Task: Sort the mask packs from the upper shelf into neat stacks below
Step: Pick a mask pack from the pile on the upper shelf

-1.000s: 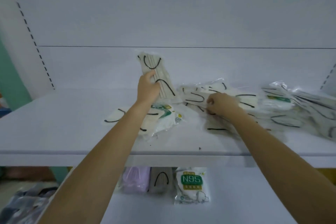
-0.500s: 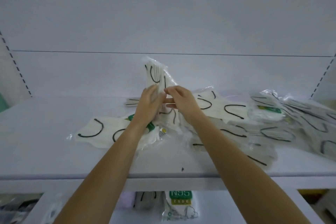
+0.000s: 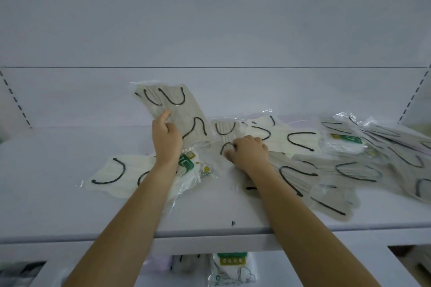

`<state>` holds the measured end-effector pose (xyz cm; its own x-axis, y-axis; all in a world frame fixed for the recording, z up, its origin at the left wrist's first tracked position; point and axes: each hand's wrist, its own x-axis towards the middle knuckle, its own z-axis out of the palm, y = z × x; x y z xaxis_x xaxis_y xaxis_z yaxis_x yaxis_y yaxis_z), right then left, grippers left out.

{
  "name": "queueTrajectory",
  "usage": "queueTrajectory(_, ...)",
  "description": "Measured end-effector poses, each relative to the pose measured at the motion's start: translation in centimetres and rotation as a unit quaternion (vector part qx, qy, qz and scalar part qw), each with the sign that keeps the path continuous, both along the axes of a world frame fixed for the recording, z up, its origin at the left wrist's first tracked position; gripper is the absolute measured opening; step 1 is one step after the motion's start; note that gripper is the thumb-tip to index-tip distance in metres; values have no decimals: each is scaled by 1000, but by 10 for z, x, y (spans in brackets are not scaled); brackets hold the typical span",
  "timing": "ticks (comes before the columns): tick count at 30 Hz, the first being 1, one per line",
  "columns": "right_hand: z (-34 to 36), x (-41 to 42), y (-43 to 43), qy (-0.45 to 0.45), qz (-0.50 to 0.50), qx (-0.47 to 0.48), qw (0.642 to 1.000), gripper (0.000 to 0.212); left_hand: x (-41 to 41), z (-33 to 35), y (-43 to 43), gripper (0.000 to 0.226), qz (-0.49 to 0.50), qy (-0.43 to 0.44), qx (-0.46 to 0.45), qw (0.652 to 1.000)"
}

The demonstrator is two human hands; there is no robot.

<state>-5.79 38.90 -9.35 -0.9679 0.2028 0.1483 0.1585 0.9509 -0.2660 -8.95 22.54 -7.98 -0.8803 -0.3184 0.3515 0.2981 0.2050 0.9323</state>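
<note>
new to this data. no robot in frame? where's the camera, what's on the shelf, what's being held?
No robot here: these are a person's two bare arms. The one camera sits on the person's head and looks forward and down, so the arms reach in from the bottom edge.

The left hand grips a few raised packs of beige masks with black ear loops, tilted upward. The right hand curls its fingers on a flat pack lying on the upper shelf. More loose packs are scattered over that shelf, mostly to the right. A green-label pack lies under the left wrist.

On the lower shelf a few packs are partly visible, among them a green-and-white pack.
</note>
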Motion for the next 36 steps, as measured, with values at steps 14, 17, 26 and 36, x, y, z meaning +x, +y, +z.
queueTrajectory(14, -5, -6, 0, -11, 37, -2, 999, 27, 5, 3, 0, 57, 15, -1, 5, 1000)
queueTrajectory(17, -5, -7, 1, 78, -9, -44, 996, 27, 6, 2, 1, 55, 2, -9, 3, 1000)
queueTrajectory(26, 5, 2, -30, 86, 233, -293, 923, 40, 2, 4, 8, 33, -137, -34, -84, 986)
queueTrajectory(36, -8, -12, -4, -58, -17, 47, 997, 32, -5, 0, -6, 63, -6, 19, 127, 992)
